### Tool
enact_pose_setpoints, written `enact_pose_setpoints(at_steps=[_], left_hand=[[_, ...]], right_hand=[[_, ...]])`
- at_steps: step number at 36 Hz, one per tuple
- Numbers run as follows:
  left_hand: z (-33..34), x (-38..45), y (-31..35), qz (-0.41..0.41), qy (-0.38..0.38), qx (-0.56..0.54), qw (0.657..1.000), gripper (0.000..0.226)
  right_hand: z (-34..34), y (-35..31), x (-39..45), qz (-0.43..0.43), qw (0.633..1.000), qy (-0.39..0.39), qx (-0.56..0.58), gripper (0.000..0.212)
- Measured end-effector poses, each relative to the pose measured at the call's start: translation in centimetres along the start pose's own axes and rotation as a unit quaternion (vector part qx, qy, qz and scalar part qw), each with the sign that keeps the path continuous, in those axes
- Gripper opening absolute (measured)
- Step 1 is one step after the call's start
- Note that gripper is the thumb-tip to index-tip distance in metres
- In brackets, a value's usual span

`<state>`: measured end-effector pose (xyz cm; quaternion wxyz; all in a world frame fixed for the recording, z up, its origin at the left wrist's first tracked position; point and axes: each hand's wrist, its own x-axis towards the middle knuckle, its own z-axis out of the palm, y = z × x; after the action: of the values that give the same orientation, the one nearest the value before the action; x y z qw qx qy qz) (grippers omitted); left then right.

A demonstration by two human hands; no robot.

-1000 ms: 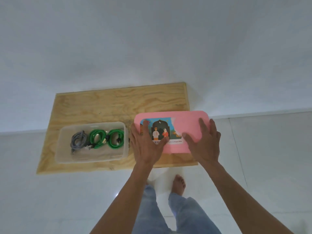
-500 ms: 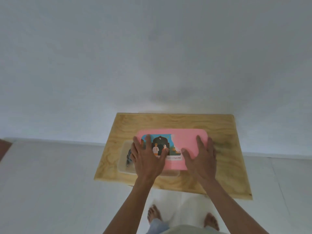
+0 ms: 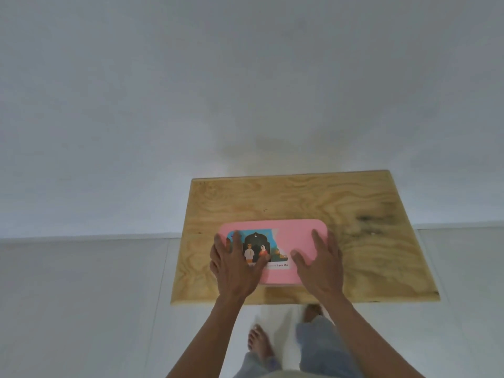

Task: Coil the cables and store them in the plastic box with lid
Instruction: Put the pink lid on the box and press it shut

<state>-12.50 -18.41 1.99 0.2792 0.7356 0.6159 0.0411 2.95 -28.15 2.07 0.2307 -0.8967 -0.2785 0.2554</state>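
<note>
The pink lid [image 3: 294,241] covers whatever lies beneath it, so no box or cables show. The left hand [image 3: 236,264] hides the lid's seven o'clock corner and part of its printed label [image 3: 259,248], whose small text is unreadable. Both forearms run off the bottom edge. The feet blur.

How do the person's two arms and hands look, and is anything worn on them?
Both forearms are bare: no sleeves reach into view. The left hand and the right hand wear no gloves, and no ring, watch or bracelet can be seen. All fingers are uncovered. The frame is slightly blurred, so finer marks cannot be told.
</note>
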Motion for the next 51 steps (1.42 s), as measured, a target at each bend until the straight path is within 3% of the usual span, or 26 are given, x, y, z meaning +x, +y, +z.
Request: enact_pose_setpoints(at_steps=[20, 27, 30, 37, 51], left_hand=[[1.9, 1.0, -1.6, 0.010, -0.008, -0.010, 1.000, 0.102], [2.0, 1.4, -2.2, 0.079, 0.034, 0.065, 0.994, 0.101], [2.1, 2.6, -2.5, 0.116, 0.016, 0.099, 0.988, 0.107], [3.2, 2.6, -3.4, 0.146, 0.041, 0.147, 0.977, 0.103], [2.8, 1.2, -2.4, 0.103, 0.029, 0.112, 0.988, 0.097]], right_hand=[[1.6, 1.5, 1.1, -0.011, 1.000, -0.002, -0.016, 0.076], [1.7, 1.7, 1.2, -0.044, 0.996, 0.022, -0.071, 0.077], [1.9, 1.6, 2.3, -0.083, 0.989, 0.019, -0.123, 0.083], [3.2, 2.1, 2.9, -0.110, 0.979, 0.041, -0.164, 0.076], [2.5, 1.3, 1.3, -0.071, 0.986, 0.070, -0.131, 0.069]])
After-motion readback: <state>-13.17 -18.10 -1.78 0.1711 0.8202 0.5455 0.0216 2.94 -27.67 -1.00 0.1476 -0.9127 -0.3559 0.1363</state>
